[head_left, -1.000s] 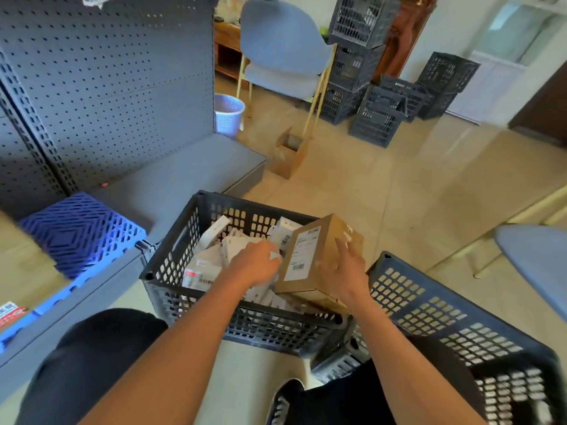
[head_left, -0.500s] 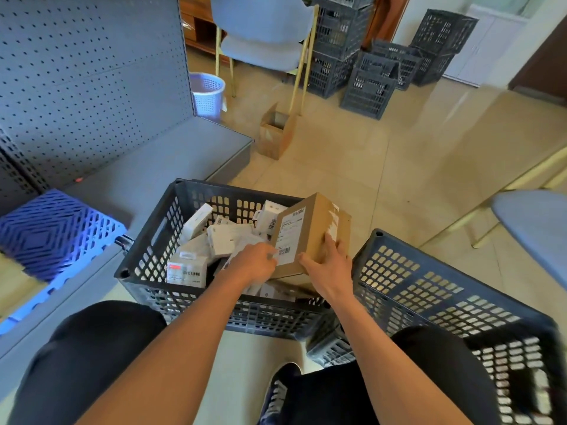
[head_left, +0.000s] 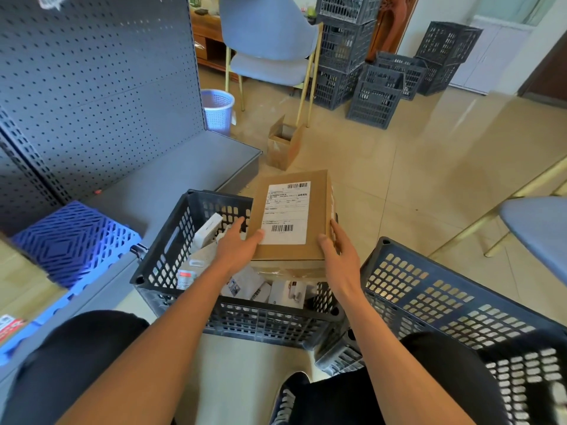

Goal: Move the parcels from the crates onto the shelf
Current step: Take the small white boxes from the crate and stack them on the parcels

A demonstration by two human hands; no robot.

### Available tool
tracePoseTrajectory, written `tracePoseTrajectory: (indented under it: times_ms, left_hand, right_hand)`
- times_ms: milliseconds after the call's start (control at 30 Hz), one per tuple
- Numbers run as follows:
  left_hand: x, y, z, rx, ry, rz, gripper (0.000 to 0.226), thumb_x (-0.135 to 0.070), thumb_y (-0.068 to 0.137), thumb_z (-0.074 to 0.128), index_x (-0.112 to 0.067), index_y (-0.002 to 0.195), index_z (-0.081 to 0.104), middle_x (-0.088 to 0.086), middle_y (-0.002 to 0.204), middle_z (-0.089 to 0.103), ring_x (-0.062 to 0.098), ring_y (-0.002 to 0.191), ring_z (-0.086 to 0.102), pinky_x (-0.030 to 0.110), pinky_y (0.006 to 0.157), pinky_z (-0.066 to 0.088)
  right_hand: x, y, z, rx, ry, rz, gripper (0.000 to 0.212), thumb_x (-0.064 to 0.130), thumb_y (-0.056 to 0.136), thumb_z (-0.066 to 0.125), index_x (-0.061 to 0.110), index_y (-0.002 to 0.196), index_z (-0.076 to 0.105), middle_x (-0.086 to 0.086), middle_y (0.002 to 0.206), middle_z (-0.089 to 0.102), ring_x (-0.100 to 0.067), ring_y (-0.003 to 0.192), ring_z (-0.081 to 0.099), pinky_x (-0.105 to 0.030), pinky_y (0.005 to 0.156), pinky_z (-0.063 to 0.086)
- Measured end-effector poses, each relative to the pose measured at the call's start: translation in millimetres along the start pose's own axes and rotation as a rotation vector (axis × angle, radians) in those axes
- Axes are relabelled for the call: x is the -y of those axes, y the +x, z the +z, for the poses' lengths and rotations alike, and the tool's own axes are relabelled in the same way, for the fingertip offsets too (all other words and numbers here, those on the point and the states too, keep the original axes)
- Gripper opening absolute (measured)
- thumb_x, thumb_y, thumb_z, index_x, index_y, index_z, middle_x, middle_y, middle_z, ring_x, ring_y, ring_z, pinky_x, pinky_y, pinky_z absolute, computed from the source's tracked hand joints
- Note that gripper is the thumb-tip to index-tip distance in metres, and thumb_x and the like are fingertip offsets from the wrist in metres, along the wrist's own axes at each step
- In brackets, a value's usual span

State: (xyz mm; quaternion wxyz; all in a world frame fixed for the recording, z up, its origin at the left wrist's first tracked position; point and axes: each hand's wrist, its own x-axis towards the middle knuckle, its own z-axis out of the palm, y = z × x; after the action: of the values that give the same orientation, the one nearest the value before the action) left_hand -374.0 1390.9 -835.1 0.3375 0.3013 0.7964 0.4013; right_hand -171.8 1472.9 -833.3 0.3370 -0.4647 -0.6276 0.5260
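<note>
- Brown cardboard parcel point(head_left: 290, 214), label side up, held above the far right corner of the near crate point(head_left: 171, 250), clear of its rim.
- Left hand point(head_left: 237, 245) grips the parcel's near left corner, thumb on top by the barcode, fingers along the left side.
- Right hand point(head_left: 340, 256) clamps the near right corner, thumb on top, fingers wrapped down the right edge. Hands apart, one per side.
- Near crate: dark, slotted walls, sits on the floor between the knees and touches the shelf's front edge. Holds a loose pile of small white boxes point(head_left: 207, 230); count not readable, several at least.
- Second crate point(head_left: 429, 302) at right, touching the first one's near right corner; contents not visible.
- Shelf point(head_left: 171, 176): grey deck at left with pegboard back point(head_left: 92, 87). Bare run from the back panel to its far right corner, directly left of the parcel.
- One blue grid mat point(head_left: 70, 240) lies on the shelf's near left part.
- Floor beyond the near crate: one open small carton point(head_left: 283, 144) just off the shelf's far corner, one lilac bin point(head_left: 217, 108), one blue chair point(head_left: 270, 47).
- Stack of dark crates point(head_left: 377, 90) at the back, about seven; exact count unclear.
- Second chair seat point(head_left: 540, 231) at the right edge; open tiled floor between it and the parcel.
</note>
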Motion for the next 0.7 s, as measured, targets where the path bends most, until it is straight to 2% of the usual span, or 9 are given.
tracePoseTrajectory:
  times_ms: [67, 133, 233, 267, 367, 433, 500, 600, 700]
  left_hand:
    - [-1, -2, -6, 0.049, -0.126, 0.007, 0.06, -0.054, 0.096, 0.058, -0.034, 0.15, 0.04, -0.006, 0.144, 0.055, 0.023, 0.132, 0.053, 0.055, 0.109, 0.045]
    - [0, -4, -11, 0.063, -0.215, 0.022, 0.052, -0.047, 0.096, 0.062, -0.035, 0.143, 0.046, -0.011, 0.134, 0.061, 0.018, 0.124, 0.058, 0.052, 0.106, 0.048]
    - [-2, -8, -19, 0.015, -0.239, 0.048, 0.058, -0.037, 0.093, 0.069, -0.034, 0.145, 0.044, -0.011, 0.135, 0.06, 0.018, 0.124, 0.057, 0.053, 0.106, 0.049]
    - [-4, -11, -22, 0.004, -0.232, 0.059, 0.06, -0.033, 0.094, 0.07, -0.035, 0.147, 0.042, -0.01, 0.137, 0.06, 0.018, 0.125, 0.057, 0.053, 0.106, 0.048]
    - [-5, -14, -27, -0.016, -0.23, 0.103, 0.064, -0.028, 0.095, 0.069, -0.036, 0.15, 0.037, -0.014, 0.133, 0.059, 0.016, 0.124, 0.056, 0.051, 0.107, 0.048]
    - [-5, -16, -31, -0.045, -0.239, 0.131, 0.064, -0.023, 0.096, 0.067, -0.036, 0.151, 0.036, -0.019, 0.125, 0.059, 0.011, 0.118, 0.055, 0.048, 0.106, 0.048]
    - [-6, -18, -36, -0.087, -0.245, 0.156, 0.064, -0.018, 0.097, 0.066, -0.035, 0.152, 0.037, -0.018, 0.128, 0.06, 0.01, 0.119, 0.056, 0.045, 0.104, 0.05]
    - [-7, -22, -46, -0.142, -0.233, 0.187, 0.063, -0.017, 0.097, 0.065, -0.035, 0.151, 0.038, -0.012, 0.133, 0.063, 0.013, 0.121, 0.059, 0.046, 0.102, 0.053]
    - [-5, -27, -57, -0.185, -0.236, 0.188, 0.062, -0.015, 0.099, 0.063, -0.032, 0.153, 0.037, -0.007, 0.135, 0.062, 0.017, 0.125, 0.059, 0.047, 0.104, 0.052]
  right_hand:
    - [0, 2, 4, 0.039, -0.005, -0.011, 0.057, 0.04, 0.103, 0.052, 0.035, 0.157, 0.033, 0.01, 0.149, 0.05, -0.012, 0.127, 0.053, -0.01, 0.08, 0.048]
    - [1, 4, 8, 0.069, -0.018, -0.022, 0.055, 0.042, 0.105, 0.048, 0.037, 0.158, 0.032, 0.009, 0.151, 0.049, -0.013, 0.132, 0.05, -0.01, 0.086, 0.047]
    - [4, 2, 14, 0.086, -0.086, -0.084, 0.051, 0.041, 0.108, 0.041, 0.038, 0.158, 0.03, 0.014, 0.15, 0.05, -0.013, 0.14, 0.044, -0.03, 0.108, 0.046]
    - [6, 0, 16, 0.08, -0.12, -0.119, 0.05, 0.039, 0.109, 0.039, 0.038, 0.158, 0.029, 0.017, 0.147, 0.051, -0.01, 0.138, 0.046, -0.036, 0.111, 0.045]
    - [11, 0, 23, 0.03, -0.239, -0.204, 0.051, 0.033, 0.111, 0.034, 0.036, 0.16, 0.021, 0.018, 0.143, 0.05, -0.001, 0.123, 0.053, -0.04, 0.109, 0.046]
    - [13, 2, 31, 0.03, -0.304, -0.294, 0.053, 0.029, 0.111, 0.032, 0.041, 0.16, 0.017, 0.009, 0.158, 0.038, -0.011, 0.139, 0.044, -0.045, 0.113, 0.043]
    - [17, 4, 41, 0.082, -0.36, -0.343, 0.056, 0.03, 0.11, 0.036, 0.046, 0.159, 0.014, 0.007, 0.167, 0.021, -0.016, 0.149, 0.031, -0.046, 0.118, 0.038]
    - [27, 0, 53, 0.199, -0.454, -0.312, 0.08, 0.05, 0.099, 0.056, 0.043, 0.16, 0.005, 0.009, 0.169, 0.003, -0.016, 0.151, 0.021, -0.037, 0.117, 0.032]
    - [32, 2, 65, 0.262, -0.496, -0.315, 0.111, 0.059, 0.083, 0.074, 0.044, 0.158, -0.005, 0.014, 0.166, -0.007, -0.022, 0.152, 0.02, -0.046, 0.12, 0.034]
